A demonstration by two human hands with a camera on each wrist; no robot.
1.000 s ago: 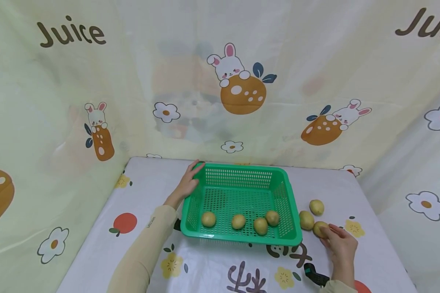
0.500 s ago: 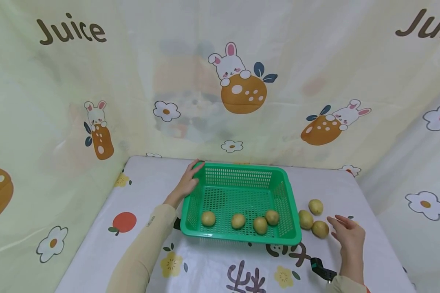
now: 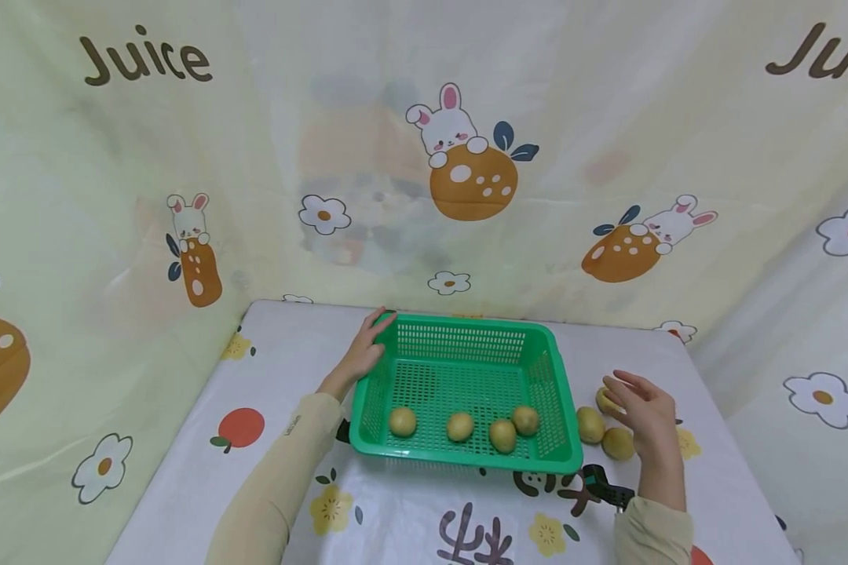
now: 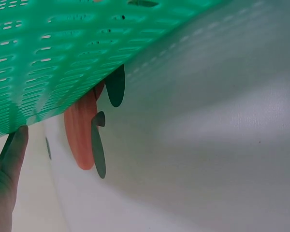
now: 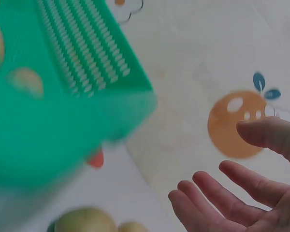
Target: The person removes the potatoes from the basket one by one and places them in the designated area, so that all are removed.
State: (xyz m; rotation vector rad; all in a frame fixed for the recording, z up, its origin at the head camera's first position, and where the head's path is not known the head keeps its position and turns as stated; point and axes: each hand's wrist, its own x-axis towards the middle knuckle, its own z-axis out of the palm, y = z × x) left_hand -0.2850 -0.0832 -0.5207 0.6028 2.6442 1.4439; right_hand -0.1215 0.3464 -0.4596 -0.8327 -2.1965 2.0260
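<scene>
A green slotted plastic basket (image 3: 459,380) has several small yellow-brown potatoes, one potato (image 3: 402,422) lying near its left end. My left hand (image 3: 359,355) holds its left rim near the far corner; a finger (image 4: 18,150) meets the edge in the left wrist view. Outside the basket's right wall, three more are grouped: a left potato (image 3: 590,425), a front potato (image 3: 618,444) and a back potato (image 3: 605,401), partly covered by my fingers. Over that back one hovers my right hand (image 3: 648,417), fingers spread and loosely bent with nothing between them in the right wrist view.
A white tablecloth (image 3: 283,337) with printed fruit and flowers covers the table. Behind and at both sides hang printed curtains (image 3: 367,157) with rabbits and oranges. A black wrist mount (image 3: 605,486) sticks out beside my right wrist.
My right hand lets go of the front potato, draws back to the right, then moves up and left over the back potato. The left hand and basket stay in place.
</scene>
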